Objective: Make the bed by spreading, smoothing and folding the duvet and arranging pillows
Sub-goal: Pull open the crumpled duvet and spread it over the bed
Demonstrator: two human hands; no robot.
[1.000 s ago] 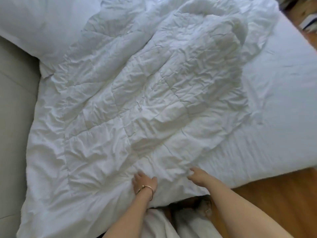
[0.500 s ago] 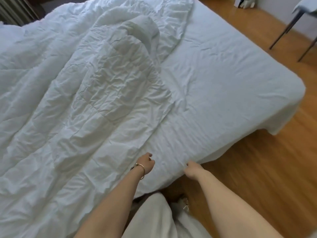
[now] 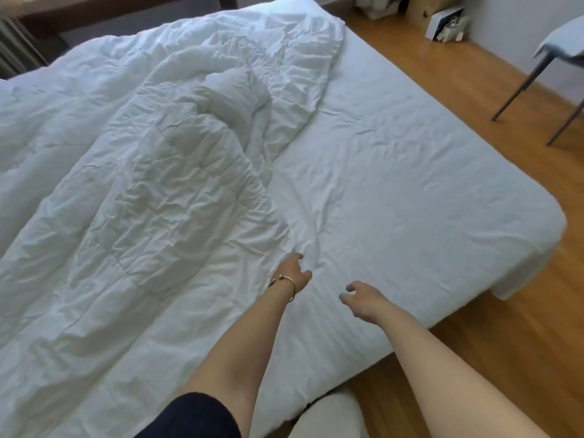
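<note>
Duvet (image 3: 132,191): white, lying bunched and creased over the left part of the bed, leaving the fitted sheet (image 3: 410,184) showing on the right. Left hand (image 3: 292,273), wearing a gold bangle (image 3: 289,281), is reaching at the duvet's near edge with fingers loosely curled, gripping nothing, likely going for the hem to spread it. Right hand (image 3: 363,300) is hovering over the sheet, relaxed and empty.

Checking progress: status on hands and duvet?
Left hand and right hand open, over the sheet. Duvet bunched, crumpled, far half uncovered. Nothing in the way.
</note>
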